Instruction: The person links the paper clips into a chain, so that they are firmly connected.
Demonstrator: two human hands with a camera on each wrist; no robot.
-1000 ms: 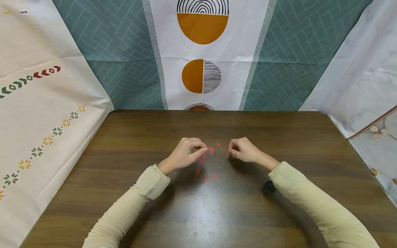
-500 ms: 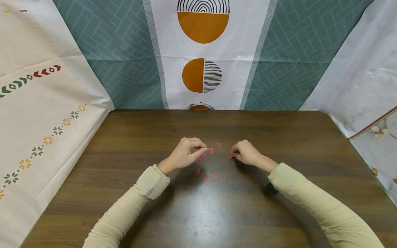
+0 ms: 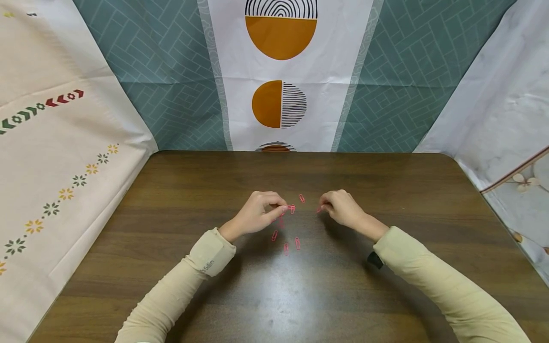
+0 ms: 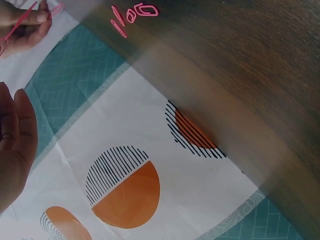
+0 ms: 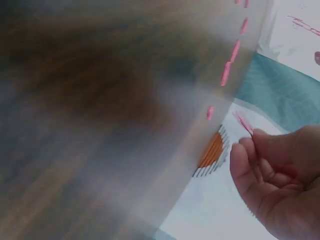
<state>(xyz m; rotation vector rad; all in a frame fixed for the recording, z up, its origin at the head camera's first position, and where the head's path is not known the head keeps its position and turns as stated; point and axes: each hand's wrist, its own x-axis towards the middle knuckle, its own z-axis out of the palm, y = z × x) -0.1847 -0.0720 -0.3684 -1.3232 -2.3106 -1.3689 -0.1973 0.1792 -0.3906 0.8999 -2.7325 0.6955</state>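
Left hand (image 3: pixel 257 213) is pinching pink linked-looking clips (image 3: pixel 292 209) between thumb and fingers, above the tabletop (image 3: pixel 274 305); exact joins too small to tell. Right hand (image 3: pixel 342 209) is pinching a pink paper clip (image 3: pixel 319 209) at the fingertips, well apart from the left. Loose clips (image 3: pixel 298 243) are lying on the tabletop: one between the hands, three nearer the person

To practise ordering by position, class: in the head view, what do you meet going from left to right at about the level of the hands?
Flowered cloth, left hand, pink clip just right of it, farther pink clip, right hand, pale cloth.
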